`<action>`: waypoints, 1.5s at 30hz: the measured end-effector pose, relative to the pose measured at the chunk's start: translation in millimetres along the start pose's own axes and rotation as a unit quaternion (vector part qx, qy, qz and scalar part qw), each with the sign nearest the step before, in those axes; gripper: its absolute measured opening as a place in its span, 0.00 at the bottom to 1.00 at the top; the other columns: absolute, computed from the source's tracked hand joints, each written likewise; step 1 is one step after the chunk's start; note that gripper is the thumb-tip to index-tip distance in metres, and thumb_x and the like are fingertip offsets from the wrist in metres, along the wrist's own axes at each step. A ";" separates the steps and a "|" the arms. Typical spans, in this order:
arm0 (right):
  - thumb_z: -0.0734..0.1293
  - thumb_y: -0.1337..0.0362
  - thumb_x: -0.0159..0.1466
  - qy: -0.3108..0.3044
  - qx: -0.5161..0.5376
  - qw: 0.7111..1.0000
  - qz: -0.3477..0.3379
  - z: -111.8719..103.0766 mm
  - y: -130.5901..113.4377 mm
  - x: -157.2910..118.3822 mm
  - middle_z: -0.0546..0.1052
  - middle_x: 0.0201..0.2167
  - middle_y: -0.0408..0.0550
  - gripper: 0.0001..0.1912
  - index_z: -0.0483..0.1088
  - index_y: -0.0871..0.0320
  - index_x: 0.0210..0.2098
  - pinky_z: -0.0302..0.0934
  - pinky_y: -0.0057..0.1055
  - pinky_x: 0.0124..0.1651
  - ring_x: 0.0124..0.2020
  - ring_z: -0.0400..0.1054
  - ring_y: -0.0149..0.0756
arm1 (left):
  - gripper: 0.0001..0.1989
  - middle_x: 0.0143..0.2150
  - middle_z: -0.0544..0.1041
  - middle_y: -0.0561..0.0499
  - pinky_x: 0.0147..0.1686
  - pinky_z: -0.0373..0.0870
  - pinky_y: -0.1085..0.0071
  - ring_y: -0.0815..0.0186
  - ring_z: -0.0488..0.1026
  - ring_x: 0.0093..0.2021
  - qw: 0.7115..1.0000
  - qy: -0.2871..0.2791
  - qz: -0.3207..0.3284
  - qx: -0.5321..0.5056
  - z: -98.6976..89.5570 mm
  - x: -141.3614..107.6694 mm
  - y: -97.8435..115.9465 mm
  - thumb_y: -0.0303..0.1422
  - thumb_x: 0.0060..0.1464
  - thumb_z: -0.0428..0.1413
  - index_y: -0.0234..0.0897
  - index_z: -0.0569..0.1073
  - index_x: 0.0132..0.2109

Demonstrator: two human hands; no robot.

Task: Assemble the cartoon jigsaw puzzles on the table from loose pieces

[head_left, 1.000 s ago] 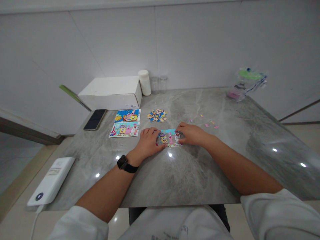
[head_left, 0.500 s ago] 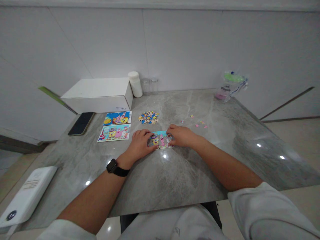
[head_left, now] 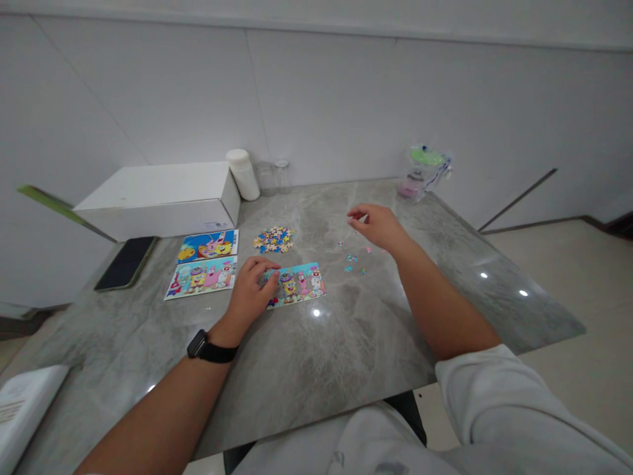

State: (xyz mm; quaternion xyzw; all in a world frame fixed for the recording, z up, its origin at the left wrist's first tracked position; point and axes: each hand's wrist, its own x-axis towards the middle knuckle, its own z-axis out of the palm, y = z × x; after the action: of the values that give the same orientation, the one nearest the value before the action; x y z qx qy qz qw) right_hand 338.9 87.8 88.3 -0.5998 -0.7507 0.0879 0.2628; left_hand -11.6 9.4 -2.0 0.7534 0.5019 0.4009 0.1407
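Observation:
A partly assembled cartoon jigsaw puzzle (head_left: pixel 297 284) lies on the grey marbled table. My left hand (head_left: pixel 254 287), a black watch on its wrist, rests at the puzzle's left end. Its thumb and forefinger are spread over that edge and hide part of it. My right hand (head_left: pixel 378 225) hovers to the right, behind the puzzle and above loose pieces; its fingers are loosely bent, with a gap to the thumb and nothing visible between them. Several blue puzzle pieces (head_left: pixel 349 268) lie just right of the puzzle. A pile of puzzle pieces (head_left: pixel 273 239) sits behind it.
Two cartoon picture cards (head_left: pixel 202 277) lie at left, near a phone (head_left: pixel 126 262). Behind them stand a white box (head_left: pixel 158 198), a white bottle (head_left: pixel 243 175) and two clear glasses (head_left: pixel 281 177). A plastic bag (head_left: pixel 420 173) sits at the back right. A white device (head_left: pixel 30 409) lies front left.
My right hand has let go of the puzzle's right end and risen toward the back right, uncovering blue pieces. My left hand stays at the left end. The view has turned slightly right.

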 end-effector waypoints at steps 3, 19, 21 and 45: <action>0.70 0.60 0.67 0.023 -0.011 0.999 0.048 -16.7 16.2 4.7 0.84 0.42 0.51 0.13 0.81 0.56 0.48 0.66 0.36 0.48 0.37 0.74 0.38 | 0.10 0.45 0.75 0.47 0.54 0.73 0.59 0.58 0.75 0.48 1.000 0.018 -0.017 -0.006 0.0 0.4 -0.9 0.37 0.66 0.54 0.41 0.79 0.44; 0.68 0.65 0.70 -0.195 -0.152 0.969 -0.011 66.5 29.6 5.4 0.82 0.50 0.53 0.15 0.81 0.54 0.53 0.63 0.31 0.54 0.52 0.74 0.40 | 0.06 0.41 0.76 0.50 0.50 0.72 0.60 0.60 0.75 0.44 0.994 0.098 -0.035 -0.021 -3.1 4.6 -0.4 0.34 0.62 0.55 0.41 0.76 0.41; 0.69 0.64 0.69 -0.195 -0.155 0.968 -0.014 68.0 31.8 5.8 0.82 0.49 0.53 0.13 0.81 0.55 0.51 0.63 0.31 0.53 0.50 0.74 0.40 | 0.06 0.42 0.76 0.49 0.51 0.72 0.60 0.60 0.75 0.45 0.993 0.106 -0.047 -0.037 -2.6 4.6 -2.5 0.34 0.62 0.55 0.41 0.75 0.42; 0.78 0.44 0.51 -0.230 0.480 0.838 0.122 88.0 -84.4 -40.3 0.69 0.23 0.37 0.23 0.74 0.56 0.32 0.52 0.26 0.26 0.23 0.57 0.26 | 0.11 0.42 0.77 0.47 0.54 0.73 0.60 0.60 0.76 0.48 0.990 0.003 -0.026 -0.135 -5.4 2.3 16.2 0.40 0.66 0.56 0.40 0.78 0.40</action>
State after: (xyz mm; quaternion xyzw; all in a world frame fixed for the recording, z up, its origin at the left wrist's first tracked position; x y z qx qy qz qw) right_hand 228.5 43.4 40.0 -0.4481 -0.5740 0.6037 0.3246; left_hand -4.9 3.0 12.4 0.7129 0.4631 0.4631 0.2506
